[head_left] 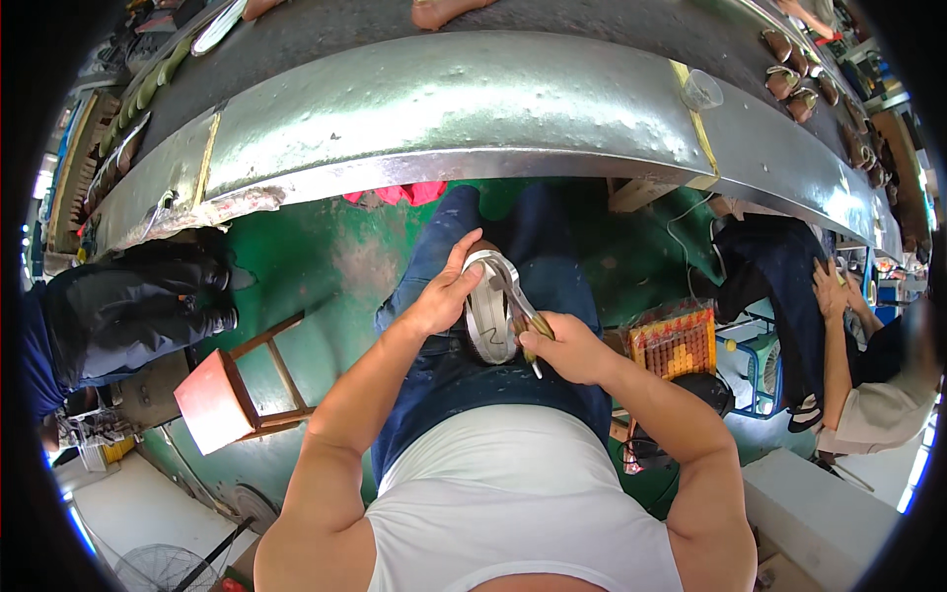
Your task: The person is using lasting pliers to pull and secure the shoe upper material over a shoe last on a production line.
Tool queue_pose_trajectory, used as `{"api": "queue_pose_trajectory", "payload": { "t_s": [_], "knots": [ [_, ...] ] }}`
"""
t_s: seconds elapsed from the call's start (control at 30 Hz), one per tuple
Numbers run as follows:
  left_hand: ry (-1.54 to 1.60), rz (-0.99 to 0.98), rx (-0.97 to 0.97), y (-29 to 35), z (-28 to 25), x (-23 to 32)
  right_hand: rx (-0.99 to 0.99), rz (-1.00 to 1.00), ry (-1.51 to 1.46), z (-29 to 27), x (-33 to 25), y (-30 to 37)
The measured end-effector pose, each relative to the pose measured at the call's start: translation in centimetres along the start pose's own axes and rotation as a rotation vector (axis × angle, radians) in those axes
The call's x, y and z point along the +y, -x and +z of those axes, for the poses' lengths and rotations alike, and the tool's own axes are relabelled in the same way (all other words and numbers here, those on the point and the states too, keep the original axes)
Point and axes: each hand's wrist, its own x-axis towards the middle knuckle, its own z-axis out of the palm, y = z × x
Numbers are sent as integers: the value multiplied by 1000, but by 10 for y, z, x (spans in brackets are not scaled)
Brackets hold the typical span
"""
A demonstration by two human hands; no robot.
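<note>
I watch the left hand (pixel 449 296) grip an upturned shoe (pixel 486 321), the right hand (pixel 564 347) closed around pincers (pixel 518 304).

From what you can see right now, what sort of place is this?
Likely a shoe workshop: brown shoes sit along a long metal-edged bench, the left hand holds a shoe, and the right hand holds a pincer-like tool.
</note>
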Motion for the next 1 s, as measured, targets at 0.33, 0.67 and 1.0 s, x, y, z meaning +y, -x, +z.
{"api": "queue_pose_trajectory", "payload": {
  "t_s": [0.33,0.67,1.0],
  "knots": [
    [-189,-34,190,-1,-4,-8,-11,280,-2,-2,-20,-19],
    [-71,33,78,-2,-13,-3,294,-150,649,-1,2,-10],
    [-52,-46,219,-16,-6,-10,-34,266,258,-17,-44,12]
  ]
}}
